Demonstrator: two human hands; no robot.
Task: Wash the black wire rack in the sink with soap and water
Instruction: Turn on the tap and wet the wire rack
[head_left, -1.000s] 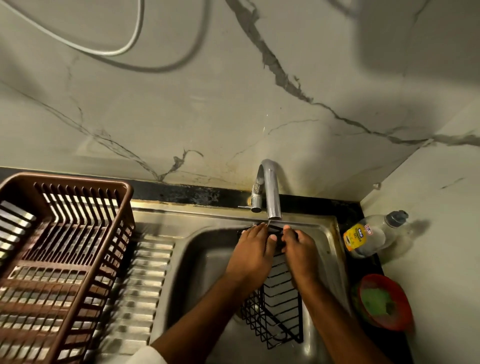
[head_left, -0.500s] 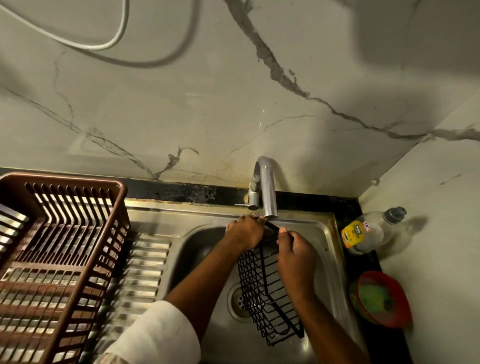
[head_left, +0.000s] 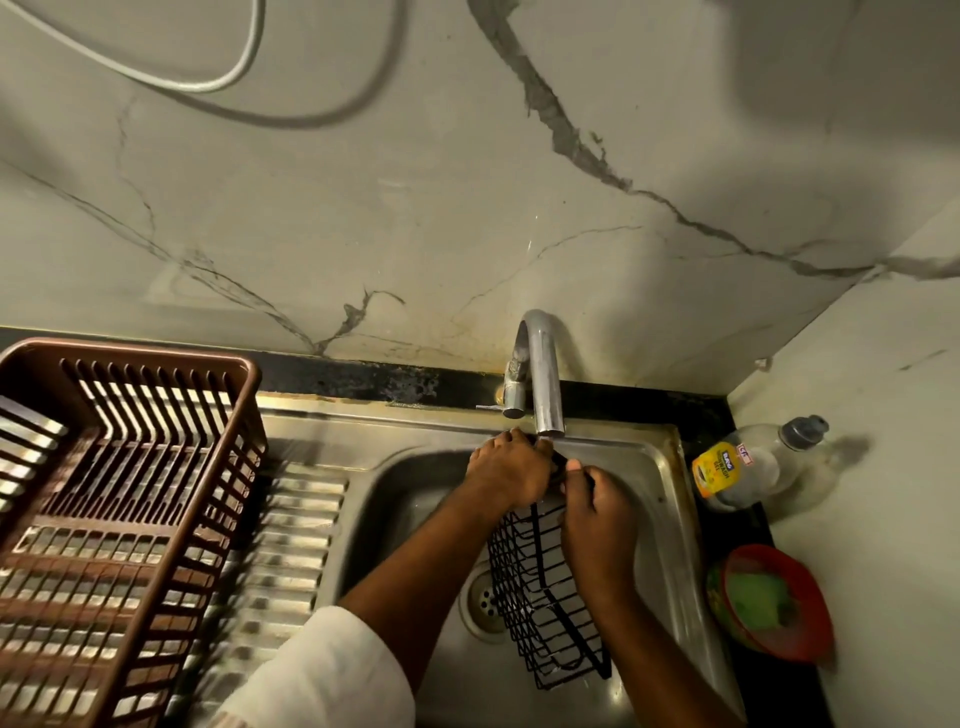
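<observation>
The black wire rack (head_left: 545, 603) stands tilted in the steel sink (head_left: 670, 499), its far end raised under the tap spout (head_left: 545, 395). My left hand (head_left: 511, 470) grips the rack's top end just below the spout. My right hand (head_left: 597, 525) holds the rack's upper right edge, thumb pointing up. The two hands touch each other over the rack's top, which they hide. No water stream can be made out. The drain (head_left: 483, 597) shows left of the rack.
A brown plastic dish basket (head_left: 130, 519) sits on the ribbed drainboard (head_left: 291, 561) at the left. A dish soap bottle (head_left: 743, 467) lies on the black counter at the right, with a red bowl holding a green scrubber (head_left: 769, 603) below it. Marble wall behind.
My left hand slid from the rack's left side back up to its top end, beside my right hand. The rack stays tilted in the sink.
</observation>
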